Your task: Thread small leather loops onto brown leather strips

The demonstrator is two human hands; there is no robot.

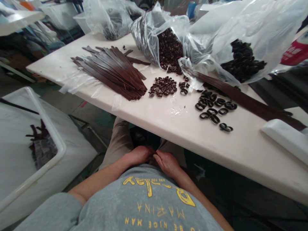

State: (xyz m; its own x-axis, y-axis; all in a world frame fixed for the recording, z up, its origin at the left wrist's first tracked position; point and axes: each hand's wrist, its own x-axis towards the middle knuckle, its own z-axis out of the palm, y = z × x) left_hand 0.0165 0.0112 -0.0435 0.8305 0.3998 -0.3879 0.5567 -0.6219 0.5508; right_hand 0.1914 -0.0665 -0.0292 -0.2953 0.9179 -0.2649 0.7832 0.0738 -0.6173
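My left hand (138, 155) and my right hand (167, 163) rest together in my lap below the table edge, at the hem of my grey shirt. Their fingers curl inward and meet; what they hold, if anything, is hidden. On the white table (168, 128) above lie a fan of brown leather strips (113, 72), a heap of small brown loops (163, 86) and a scatter of larger black loops (214, 107). Neither hand touches them.
Clear plastic bags stand at the back: one of brown loops (166, 45), one of black loops (243, 59), another at far left (108, 19). Long dark strips (243, 99) run right. A white bin (36, 154) with dark scraps stands at my left. A white block (286, 138) lies at right.
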